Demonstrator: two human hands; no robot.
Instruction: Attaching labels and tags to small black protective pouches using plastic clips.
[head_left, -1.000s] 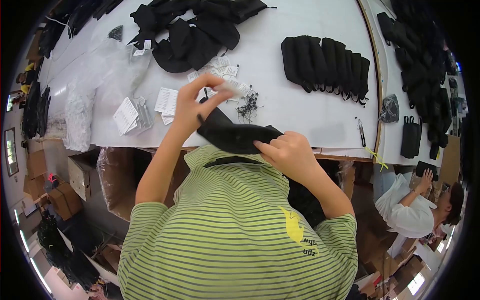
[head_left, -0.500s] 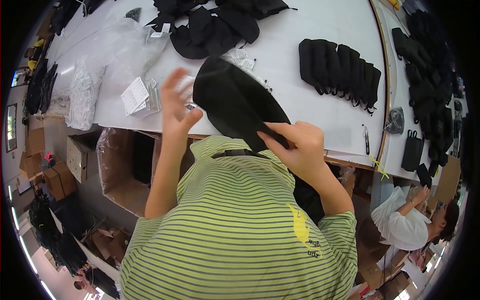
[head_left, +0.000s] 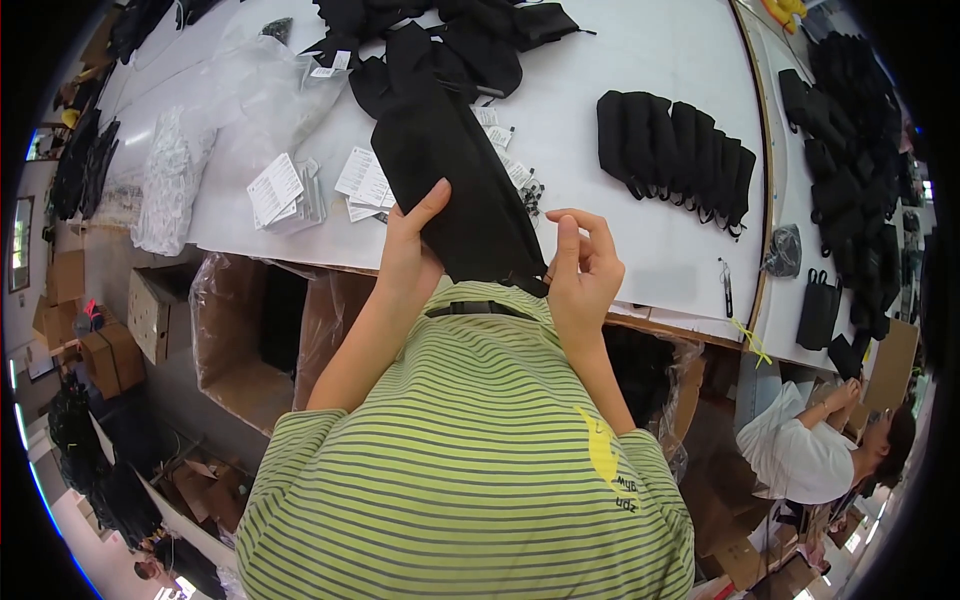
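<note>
- Right now the left hand (head_left: 408, 250) grips the left edge of one long black fabric pouch (head_left: 450, 180), thumb on top and fingers hidden beneath it.
- The right hand (head_left: 582, 272) pinches the pouch's lower right corner at the table's near edge, fingers curled together.
- That pouch lies lengthwise on the white table (head_left: 640, 60), its far end toward a heap of black fabric pieces (head_left: 450, 35); I cannot count them.
- Just left of it lie two stacks of white printed tags (head_left: 320, 185), and just right one small cluster of dark metal clips (head_left: 530, 192).
- Farther right stands one row of about eight black folded pouches (head_left: 675, 150).
- Left of the tags sit clear plastic bags (head_left: 175, 175).
- Below the table edge stands one open cardboard box (head_left: 245, 330) lined with plastic.
- At lower right, one other person in a white top (head_left: 800, 455) sits.
</note>
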